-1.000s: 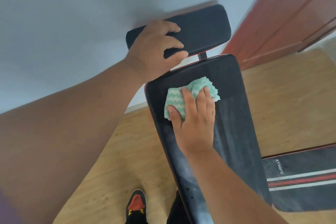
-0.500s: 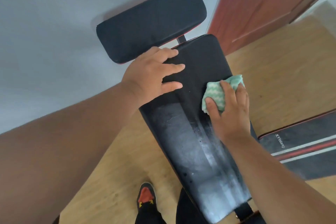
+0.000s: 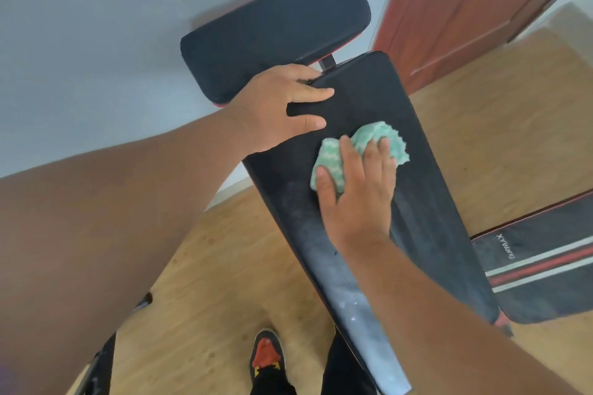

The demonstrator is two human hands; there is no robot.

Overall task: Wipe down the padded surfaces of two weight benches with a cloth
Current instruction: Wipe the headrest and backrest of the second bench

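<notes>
Nearest the person, a black shoe (image 3: 267, 350) with red and yellow markings stands on the wooden floor (image 3: 205, 266), below and left of the right hand; a dark trouser leg sits beside it, partly hidden under the bench.

The long bench pad (image 3: 417, 202) runs diagonally up from there; its lower portion, below the right wrist, shows pale grey streaks and small light specks; its upper portion reads as plain black.

The right hand (image 3: 359, 189) lies palm down on the pad, fingers curled over a bunched green-and-white cloth (image 3: 369, 141) with a wavy pattern; the thumb presses the cloth's left edge; the cloth rests on the pad, roughly at mid-width, and protrudes beyond the fingertips.

Right of the right forearm, a second bench pad (image 3: 539, 266) meets the first; it carries white and red stripes and white lettering that reads "XYWang", printed sideways.

The left hand (image 3: 282, 106) lies up and left of the cloth, flat on the top left corner of the long pad; fingers straight and spread, holding nothing; the two hands are near each other, not touching.

Beyond the left hand, a separate black headrest pad (image 3: 276, 26) with red trim sits crosswise, joined by a short metal post (image 3: 327, 61); behind it, a pale wall (image 3: 96, 42); to the far right, a reddish-brown door (image 3: 475, 9).
</notes>
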